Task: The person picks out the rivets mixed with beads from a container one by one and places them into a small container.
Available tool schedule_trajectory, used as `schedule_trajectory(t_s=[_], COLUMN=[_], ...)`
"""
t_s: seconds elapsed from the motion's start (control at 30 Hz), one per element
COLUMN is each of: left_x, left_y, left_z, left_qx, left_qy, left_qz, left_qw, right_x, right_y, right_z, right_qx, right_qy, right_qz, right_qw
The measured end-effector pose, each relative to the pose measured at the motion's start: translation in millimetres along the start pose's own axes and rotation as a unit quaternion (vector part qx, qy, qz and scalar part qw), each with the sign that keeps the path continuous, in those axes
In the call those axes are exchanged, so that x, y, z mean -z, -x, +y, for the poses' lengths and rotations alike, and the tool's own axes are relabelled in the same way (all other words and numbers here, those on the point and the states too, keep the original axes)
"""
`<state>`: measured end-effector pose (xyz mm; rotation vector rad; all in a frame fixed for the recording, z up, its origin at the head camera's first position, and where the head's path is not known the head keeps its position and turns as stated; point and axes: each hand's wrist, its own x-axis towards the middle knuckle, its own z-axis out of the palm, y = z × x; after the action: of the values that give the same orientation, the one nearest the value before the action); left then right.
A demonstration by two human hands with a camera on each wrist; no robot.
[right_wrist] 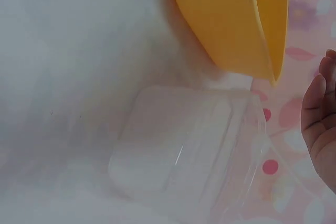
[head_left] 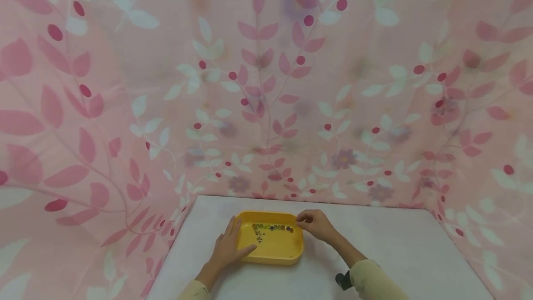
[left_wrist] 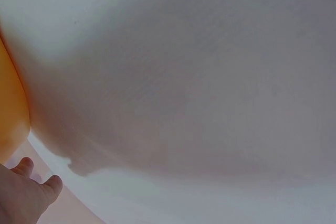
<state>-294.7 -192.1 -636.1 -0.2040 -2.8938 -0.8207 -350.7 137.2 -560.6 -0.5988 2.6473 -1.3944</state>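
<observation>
Behind and at both sides, a pink leaf-print backdrop (head_left: 266, 82); no hazard there. Below it, at 6 o'clock of the head view, a white counter (head_left: 395, 253); smooth by the look of it, so likely to let anything round run far.

At the middle of the counter, a yellow tray (head_left: 275, 257); shallow-walled, and likely to slide or tip if leaned on at one edge. Just beside the tray at its 3 o'clock, seen only from the right wrist, a clear plastic container (right_wrist: 184, 145); nearly invisible against the white, so easy to knock or to miss.

On the tray's rim at 8 o'clock, the left hand (head_left: 228, 246); lies flat with fingers straight, gripping nothing, only pressing down; too much weight here could lift the far side. At the tray's 1 o'clock corner, the right hand (head_left: 317, 223); fingers curled with thumb drawn to the fingertips; cannot tell whether anything sits in that pinch.

Inside the tray along its 12 o'clock wall, a row of small beads (head_left: 272, 228), with a few loose ones trailing toward 7 o'clock; probably slippery; could slip from a loose pinch, or scatter, roll off the counter and be lost if the tray is jolted.
</observation>
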Motion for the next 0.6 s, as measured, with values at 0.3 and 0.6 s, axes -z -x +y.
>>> schedule_trajectory(t_s=[0.3, 0.6], left_x=[2.0, -5.0], left_y=[0.0, -2.1], left_z=[-1.2, -3.9], left_qx=[-0.019, -0.019], left_qy=[0.005, 0.017], left_qz=[0.017, 0.02], left_qw=[0.9997, 0.9995], right_x=[16, 32], right_y=[6, 20], right_z=[9, 25], right_qx=[-0.009, -0.043], right_qy=[0.007, 0.008], right_qz=[0.011, 0.039], right_qw=[1.0, 0.998])
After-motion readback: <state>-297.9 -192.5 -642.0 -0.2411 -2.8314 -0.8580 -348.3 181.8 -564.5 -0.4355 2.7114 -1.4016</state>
